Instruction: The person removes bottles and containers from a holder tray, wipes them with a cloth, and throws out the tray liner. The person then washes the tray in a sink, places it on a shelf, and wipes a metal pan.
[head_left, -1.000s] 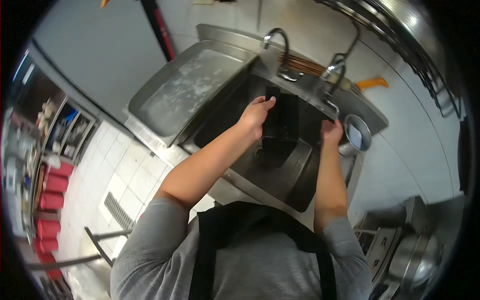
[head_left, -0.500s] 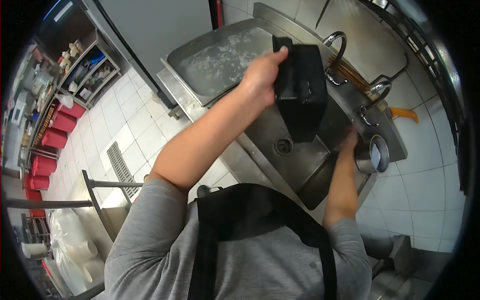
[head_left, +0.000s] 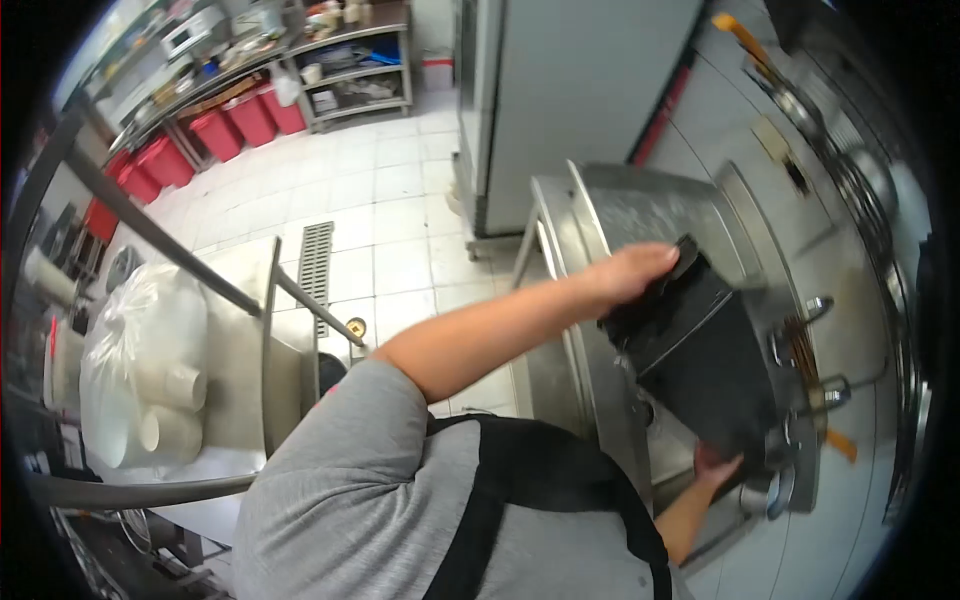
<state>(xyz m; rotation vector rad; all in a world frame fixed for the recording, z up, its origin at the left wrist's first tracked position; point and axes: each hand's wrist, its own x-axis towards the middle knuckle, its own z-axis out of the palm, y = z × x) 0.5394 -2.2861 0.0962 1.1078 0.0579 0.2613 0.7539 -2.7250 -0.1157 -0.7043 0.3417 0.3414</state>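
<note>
A black rectangular plastic container (head_left: 705, 365) is held tilted over the metal sink (head_left: 668, 445). My left hand (head_left: 642, 272) is closed on its upper rim, thumb over the edge. At the other end, my right hand (head_left: 715, 465) presses against the lower part of the container, its fingers partly hidden. Beyond my left hand lies a large metal basin (head_left: 655, 205) with cloudy water. A small metal pot (head_left: 755, 500) stands beside my right hand, partly covered.
Two faucets, the nearer one (head_left: 830, 398) curved, rise along the sink's wall side. A tall grey cabinet (head_left: 590, 90) stands past the basin. To my left are a metal rack (head_left: 268, 350) and a bag of white containers (head_left: 150, 340). Red bins (head_left: 245, 120) line the far counter.
My view has swung left. My right hand has come from beside the pot onto the black container's lower end. The container has turned and tilted, still in my left hand.
</note>
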